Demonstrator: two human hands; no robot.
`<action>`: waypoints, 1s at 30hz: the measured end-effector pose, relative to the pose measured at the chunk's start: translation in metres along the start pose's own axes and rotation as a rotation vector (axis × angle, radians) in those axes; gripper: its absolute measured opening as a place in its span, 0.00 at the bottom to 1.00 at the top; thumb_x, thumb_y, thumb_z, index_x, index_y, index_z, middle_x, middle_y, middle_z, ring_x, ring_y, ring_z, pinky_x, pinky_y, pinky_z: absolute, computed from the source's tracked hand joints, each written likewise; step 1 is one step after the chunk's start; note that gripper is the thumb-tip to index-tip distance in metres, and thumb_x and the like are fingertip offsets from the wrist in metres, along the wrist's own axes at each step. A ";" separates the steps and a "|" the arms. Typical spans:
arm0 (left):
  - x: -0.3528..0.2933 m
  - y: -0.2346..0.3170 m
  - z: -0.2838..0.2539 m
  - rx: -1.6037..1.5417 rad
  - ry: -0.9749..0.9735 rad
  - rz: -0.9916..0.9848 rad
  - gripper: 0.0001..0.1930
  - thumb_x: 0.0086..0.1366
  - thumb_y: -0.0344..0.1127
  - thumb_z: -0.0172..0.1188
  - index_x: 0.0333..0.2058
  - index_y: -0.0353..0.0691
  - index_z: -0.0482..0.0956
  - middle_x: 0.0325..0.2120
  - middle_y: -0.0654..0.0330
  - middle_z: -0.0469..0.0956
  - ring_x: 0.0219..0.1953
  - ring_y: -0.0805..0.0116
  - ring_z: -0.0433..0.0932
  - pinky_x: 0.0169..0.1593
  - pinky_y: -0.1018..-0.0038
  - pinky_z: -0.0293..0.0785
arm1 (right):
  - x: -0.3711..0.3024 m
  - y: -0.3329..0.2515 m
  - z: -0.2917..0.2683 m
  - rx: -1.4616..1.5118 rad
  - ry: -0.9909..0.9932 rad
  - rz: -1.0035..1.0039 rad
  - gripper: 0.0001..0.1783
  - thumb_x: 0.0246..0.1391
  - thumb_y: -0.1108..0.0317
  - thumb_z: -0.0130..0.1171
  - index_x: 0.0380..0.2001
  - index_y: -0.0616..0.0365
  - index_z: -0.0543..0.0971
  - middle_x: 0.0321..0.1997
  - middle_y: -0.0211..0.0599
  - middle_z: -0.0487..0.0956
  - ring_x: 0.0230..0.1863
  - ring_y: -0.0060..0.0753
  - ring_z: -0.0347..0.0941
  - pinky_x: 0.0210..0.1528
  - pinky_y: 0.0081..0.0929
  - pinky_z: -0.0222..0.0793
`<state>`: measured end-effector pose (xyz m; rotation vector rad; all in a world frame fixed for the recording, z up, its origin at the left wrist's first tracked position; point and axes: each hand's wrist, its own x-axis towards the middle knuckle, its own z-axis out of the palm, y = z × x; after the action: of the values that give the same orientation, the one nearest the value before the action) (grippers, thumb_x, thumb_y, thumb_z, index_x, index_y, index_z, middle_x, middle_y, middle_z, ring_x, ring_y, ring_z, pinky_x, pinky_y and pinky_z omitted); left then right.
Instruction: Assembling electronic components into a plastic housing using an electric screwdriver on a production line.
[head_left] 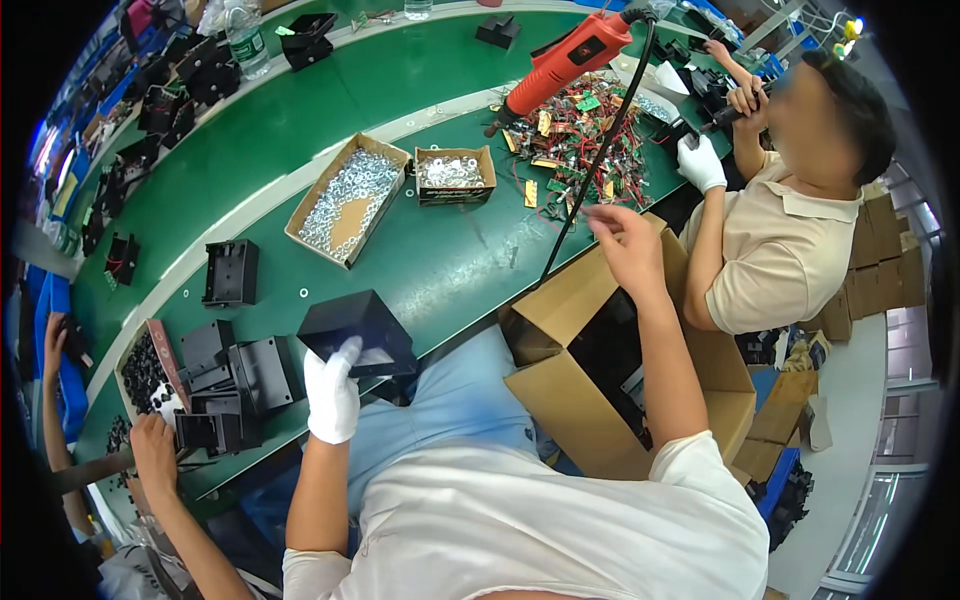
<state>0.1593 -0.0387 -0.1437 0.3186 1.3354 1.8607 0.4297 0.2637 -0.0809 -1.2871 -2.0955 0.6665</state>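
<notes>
My left hand (332, 398), in a white glove, grips a black plastic housing (357, 330) above the table's near edge. The thumb lies on the housing's side. My right hand (632, 250) is bare and hovers over the cardboard carton, close to a heap of small circuit boards with red wires (590, 140). Its fingers are loosely bent and apart, with nothing visible in them. A red electric screwdriver (570, 62) hangs above the heap, its black cable (607, 140) running down beside my right hand.
Two cardboard trays of washers (350, 205) (453, 178) rest on the green table (440, 270). More black housings (240, 375) are stacked at the left, near a box of small black parts (148, 372). An open carton (550, 400) stands right of my lap. Co-workers (785, 210) sit on both sides.
</notes>
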 end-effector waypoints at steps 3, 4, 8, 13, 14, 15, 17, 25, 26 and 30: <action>-0.001 -0.003 -0.003 0.109 -0.014 0.093 0.16 0.67 0.21 0.51 0.53 0.29 0.71 0.37 0.49 0.80 0.28 0.59 0.82 0.34 0.71 0.81 | 0.015 -0.010 0.010 -0.026 -0.062 -0.138 0.09 0.53 0.73 0.67 0.39 0.60 0.85 0.34 0.31 0.84 0.33 0.29 0.77 0.35 0.23 0.72; -0.002 0.000 0.001 0.079 -0.028 0.068 0.16 0.67 0.21 0.50 0.53 0.29 0.71 0.37 0.49 0.80 0.28 0.59 0.82 0.34 0.71 0.81 | 0.020 -0.013 0.014 -0.129 -0.075 -0.138 0.09 0.52 0.74 0.66 0.38 0.59 0.85 0.34 0.32 0.83 0.32 0.31 0.77 0.36 0.24 0.72; -0.007 0.010 0.008 -0.017 -0.048 0.003 0.16 0.66 0.20 0.50 0.52 0.28 0.71 0.37 0.49 0.80 0.25 0.60 0.81 0.34 0.70 0.81 | 0.039 -0.024 0.034 -0.434 -0.121 -0.163 0.08 0.50 0.76 0.65 0.36 0.57 0.84 0.34 0.33 0.82 0.32 0.37 0.77 0.37 0.27 0.73; -0.006 0.008 0.005 -0.014 -0.060 -0.012 0.16 0.65 0.19 0.50 0.51 0.28 0.70 0.37 0.49 0.79 0.23 0.62 0.79 0.34 0.72 0.80 | 0.060 0.011 0.037 -0.488 -0.334 -0.464 0.14 0.47 0.76 0.65 0.40 0.57 0.81 0.35 0.35 0.81 0.33 0.39 0.76 0.37 0.29 0.73; -0.007 0.009 0.005 -0.018 -0.074 -0.018 0.16 0.65 0.19 0.50 0.52 0.28 0.70 0.37 0.49 0.79 0.23 0.62 0.79 0.34 0.72 0.80 | 0.061 0.006 0.035 -0.506 -0.379 -0.445 0.17 0.47 0.76 0.65 0.43 0.57 0.80 0.37 0.35 0.81 0.34 0.36 0.76 0.37 0.28 0.73; -0.008 0.010 0.004 -0.024 -0.076 -0.021 0.16 0.65 0.19 0.50 0.52 0.28 0.70 0.37 0.48 0.79 0.23 0.62 0.79 0.34 0.73 0.79 | 0.060 -0.002 0.034 -0.503 -0.395 -0.459 0.17 0.47 0.76 0.65 0.43 0.57 0.80 0.37 0.35 0.81 0.34 0.36 0.76 0.37 0.28 0.73; -0.008 0.014 0.004 -0.031 -0.079 -0.032 0.17 0.65 0.19 0.50 0.53 0.28 0.70 0.37 0.48 0.79 0.23 0.62 0.79 0.34 0.73 0.79 | 0.054 -0.008 0.026 -0.111 -0.207 -0.159 0.20 0.49 0.77 0.65 0.47 0.60 0.78 0.37 0.36 0.81 0.36 0.29 0.77 0.37 0.24 0.72; -0.003 0.023 -0.003 0.161 -0.147 0.080 0.18 0.60 0.22 0.61 0.50 0.30 0.77 0.37 0.55 0.84 0.33 0.64 0.84 0.40 0.73 0.80 | -0.031 -0.021 -0.032 0.735 0.378 0.120 0.09 0.66 0.73 0.59 0.47 0.63 0.78 0.41 0.37 0.82 0.37 0.22 0.75 0.36 0.17 0.69; -0.003 0.020 -0.002 0.244 -0.154 0.205 0.18 0.59 0.23 0.61 0.50 0.31 0.78 0.38 0.56 0.85 0.34 0.65 0.84 0.40 0.73 0.80 | -0.046 -0.038 -0.026 0.790 0.452 0.038 0.07 0.67 0.74 0.58 0.46 0.63 0.78 0.41 0.38 0.82 0.38 0.22 0.75 0.40 0.18 0.70; -0.014 0.038 0.016 0.413 -0.094 0.319 0.21 0.56 0.24 0.64 0.51 0.33 0.80 0.39 0.59 0.86 0.35 0.66 0.83 0.42 0.74 0.79 | -0.096 -0.074 0.003 0.817 0.116 -0.295 0.05 0.64 0.79 0.58 0.42 0.62 0.78 0.40 0.41 0.83 0.39 0.30 0.76 0.50 0.26 0.73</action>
<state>0.1605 -0.0429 -0.0999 0.8658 1.6747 1.7779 0.4164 0.1464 -0.0537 -0.5325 -1.5860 1.1162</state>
